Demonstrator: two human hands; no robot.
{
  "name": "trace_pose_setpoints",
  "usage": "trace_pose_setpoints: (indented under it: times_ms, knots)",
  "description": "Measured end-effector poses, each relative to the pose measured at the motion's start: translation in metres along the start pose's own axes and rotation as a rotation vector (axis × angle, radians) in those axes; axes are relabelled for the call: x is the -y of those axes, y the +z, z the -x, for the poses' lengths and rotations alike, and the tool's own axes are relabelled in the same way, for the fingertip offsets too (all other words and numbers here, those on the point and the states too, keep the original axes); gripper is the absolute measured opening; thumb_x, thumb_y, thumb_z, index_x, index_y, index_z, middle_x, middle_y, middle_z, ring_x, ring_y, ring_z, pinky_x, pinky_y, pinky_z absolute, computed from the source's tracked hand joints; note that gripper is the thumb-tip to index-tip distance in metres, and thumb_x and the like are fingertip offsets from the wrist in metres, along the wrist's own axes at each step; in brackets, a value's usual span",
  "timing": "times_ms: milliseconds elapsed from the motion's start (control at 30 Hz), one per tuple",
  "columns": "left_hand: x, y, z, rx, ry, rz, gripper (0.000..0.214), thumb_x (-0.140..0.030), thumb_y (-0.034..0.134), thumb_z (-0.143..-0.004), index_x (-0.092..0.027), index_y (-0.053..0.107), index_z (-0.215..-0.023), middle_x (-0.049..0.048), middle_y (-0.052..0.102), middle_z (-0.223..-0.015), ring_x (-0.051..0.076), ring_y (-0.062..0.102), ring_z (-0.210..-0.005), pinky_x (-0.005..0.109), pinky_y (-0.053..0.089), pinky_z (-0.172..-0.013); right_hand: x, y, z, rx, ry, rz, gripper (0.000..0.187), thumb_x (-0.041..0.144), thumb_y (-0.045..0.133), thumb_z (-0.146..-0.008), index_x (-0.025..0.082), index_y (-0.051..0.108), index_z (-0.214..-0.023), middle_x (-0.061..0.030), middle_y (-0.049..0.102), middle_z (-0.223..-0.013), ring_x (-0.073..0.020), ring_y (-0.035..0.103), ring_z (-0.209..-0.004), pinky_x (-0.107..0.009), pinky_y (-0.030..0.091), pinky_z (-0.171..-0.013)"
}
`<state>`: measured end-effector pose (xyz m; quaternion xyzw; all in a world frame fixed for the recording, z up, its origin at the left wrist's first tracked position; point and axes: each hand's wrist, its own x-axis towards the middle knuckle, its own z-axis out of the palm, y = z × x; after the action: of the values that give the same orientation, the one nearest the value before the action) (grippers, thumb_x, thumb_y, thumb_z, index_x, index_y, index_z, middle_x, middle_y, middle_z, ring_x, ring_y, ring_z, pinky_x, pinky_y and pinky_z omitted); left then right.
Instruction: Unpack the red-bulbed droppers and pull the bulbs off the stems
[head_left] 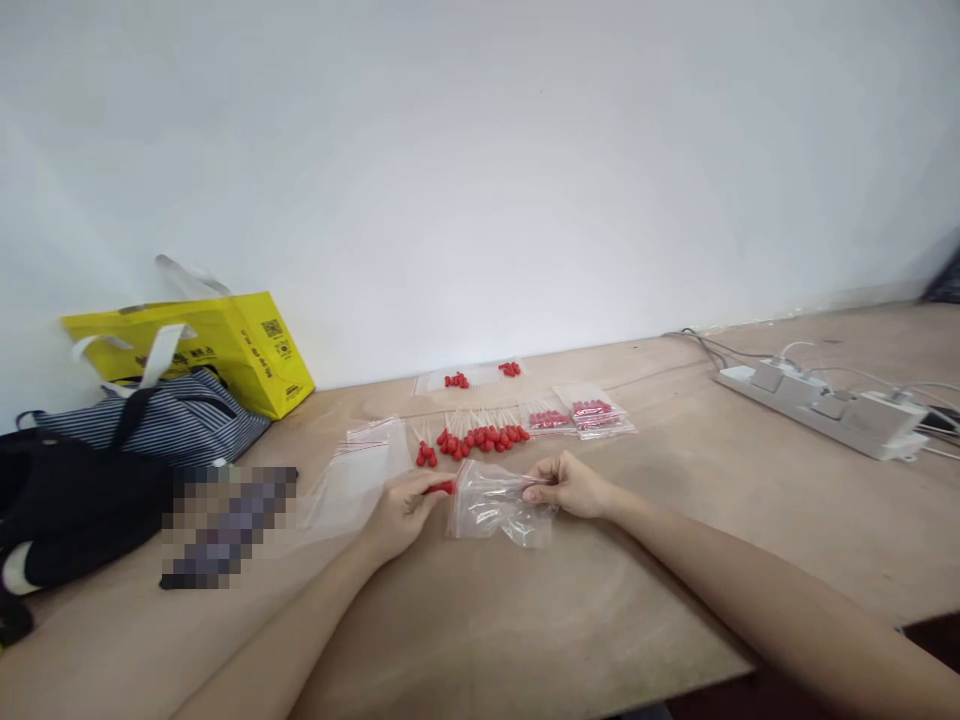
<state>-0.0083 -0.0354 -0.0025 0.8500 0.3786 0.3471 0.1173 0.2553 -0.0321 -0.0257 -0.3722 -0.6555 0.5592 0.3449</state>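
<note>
Behind the table (525, 640) I saw a white wall (480, 200). One clear bag (495, 508) was between both hands: the right hand (576, 486) pinched its upper right, the left hand (401, 512) held a red piece (444, 487), lying sideways, at its left edge.

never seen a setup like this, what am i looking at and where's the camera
There's no machine here: these are a person's own bare hands. The one picture comes from a camera worn on their head, looking forward and down.

The left hand pinches something red, too small to make out fully, beside a clear bag; the right hand grips that bag.

On the table lie red-tipped sticks, filled bags, flat clear bags, a yellow bag and a power strip.
</note>
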Motion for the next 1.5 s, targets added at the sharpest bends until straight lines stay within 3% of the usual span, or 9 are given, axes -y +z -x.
trace_pose_setpoints:
  times_ms: [200,267,400,567,833,1067,1300,1400,1500]
  knots:
    - [0.036,-0.026,0.002,-0.433,-0.385,-0.001,0.035,-0.039,0.049,-0.072,-0.016,0.059,-0.095,0.0057,0.066,-0.088,0.017,0.063,-0.074,0.028,0.05,-0.071,-0.007,-0.019,-0.003,-0.026,0.023,-0.034,0.037,0.041,0.074,-0.049,0.013,0.06,-0.069,0.0019,0.059,-0.058,-0.009,0.051,-0.053,-0.022,0.038,-0.051]
    - [0.041,-0.026,-0.007,-0.492,-0.439,-0.064,0.039,-0.04,0.047,-0.072,-0.014,0.056,-0.1,0.0061,0.066,-0.085,0.016,0.062,-0.069,0.027,0.05,-0.066,-0.008,-0.021,-0.003,-0.02,0.014,-0.038,0.041,0.038,0.074,-0.049,0.014,0.06,-0.079,0.0027,0.058,-0.06,-0.0094,0.051,-0.054,-0.022,0.039,-0.053]
    - [0.038,-0.011,-0.034,-0.427,-0.434,-0.327,0.025,-0.032,0.046,-0.071,-0.016,0.055,-0.089,0.003,0.064,-0.075,0.015,0.06,-0.065,0.024,0.048,-0.061,-0.009,-0.021,-0.003,-0.072,-0.022,-0.016,0.054,0.032,0.076,-0.049,0.016,0.055,-0.096,0.0047,0.055,-0.062,-0.0093,0.052,-0.057,-0.023,0.04,-0.056]
    - [0.035,0.012,-0.057,-0.344,-0.446,-0.439,0.008,-0.024,0.049,-0.066,-0.019,0.054,-0.07,0.0024,0.063,-0.068,0.019,0.059,-0.068,0.029,0.043,-0.065,-0.009,-0.022,-0.003,-0.035,-0.005,-0.004,0.053,0.031,0.075,-0.05,0.016,0.054,-0.096,0.0049,0.054,-0.062,-0.0085,0.05,-0.054,-0.021,0.038,-0.051]
    - [0.037,0.022,-0.063,-0.322,-0.534,-0.468,0.017,-0.031,0.048,-0.069,-0.019,0.053,-0.06,0.0032,0.06,-0.064,0.021,0.057,-0.073,0.03,0.041,-0.07,-0.006,-0.021,-0.002,0.002,0.012,0.02,0.05,0.034,0.074,-0.052,0.015,0.056,-0.095,0.0039,0.055,-0.062,-0.0089,0.05,-0.055,-0.022,0.038,-0.052]
    - [0.044,0.023,-0.062,-0.327,-0.641,-0.392,0.026,-0.032,0.041,-0.077,-0.016,0.057,-0.089,0.0097,0.059,-0.09,0.022,0.054,-0.09,0.033,0.041,-0.079,-0.006,-0.02,-0.001,0.005,0.027,0.003,0.049,0.035,0.075,-0.05,0.015,0.057,-0.092,0.0038,0.056,-0.062,-0.0087,0.05,-0.056,-0.021,0.038,-0.053]
    - [0.061,0.03,-0.076,-0.279,-0.63,-0.24,0.022,-0.024,0.049,-0.074,-0.013,0.056,-0.092,0.0109,0.06,-0.097,0.018,0.059,-0.086,0.028,0.044,-0.076,-0.007,-0.02,-0.001,0.031,0.028,-0.008,0.05,0.036,0.074,-0.051,0.013,0.057,-0.092,0.0027,0.057,-0.063,-0.0086,0.05,-0.056,-0.022,0.039,-0.055]
    - [0.062,0.029,-0.076,-0.323,-0.588,-0.191,0.018,-0.023,0.047,-0.075,-0.015,0.055,-0.089,0.0081,0.062,-0.092,0.017,0.059,-0.082,0.027,0.046,-0.073,-0.009,-0.02,-0.002,0.029,0.031,-0.013,0.05,0.038,0.074,-0.051,0.014,0.057,-0.093,0.0032,0.056,-0.063,-0.0082,0.049,-0.056,-0.022,0.038,-0.054]
    - [0.055,0.025,-0.07,-0.437,-0.522,-0.181,0.022,-0.025,0.038,-0.079,-0.014,0.053,-0.091,0.0102,0.058,-0.097,0.019,0.055,-0.093,0.032,0.042,-0.082,-0.009,-0.021,-0.001,0.006,0.017,0.008,0.05,0.038,0.073,-0.053,0.015,0.057,-0.094,0.0034,0.055,-0.063,-0.0079,0.049,-0.055,-0.021,0.037,-0.052]
